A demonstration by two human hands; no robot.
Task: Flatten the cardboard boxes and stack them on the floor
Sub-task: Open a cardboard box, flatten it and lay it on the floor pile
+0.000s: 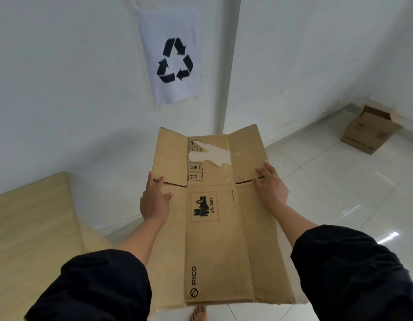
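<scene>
Flattened box (214, 228): light, stiff, bends at creases; your grip flanks the flap slits.
Left hand (154, 200): fingers (165, 196) clamped on edge.
Right hand (271, 186): fingers (261, 171) likewise.

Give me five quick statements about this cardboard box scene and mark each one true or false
1. Both hands are on the flattened box. True: the left hand holds its left edge, the right hand its right.
2. The sign on the wall shows a stop symbol. False: it shows a recycling symbol.
3. A second box stands on the floor by the far right wall, not flattened. True.
4. The held box is printed with PICO. True.
5. The held box lies on the floor. False: it is held up in the air, with a bare foot visible below it.
</scene>
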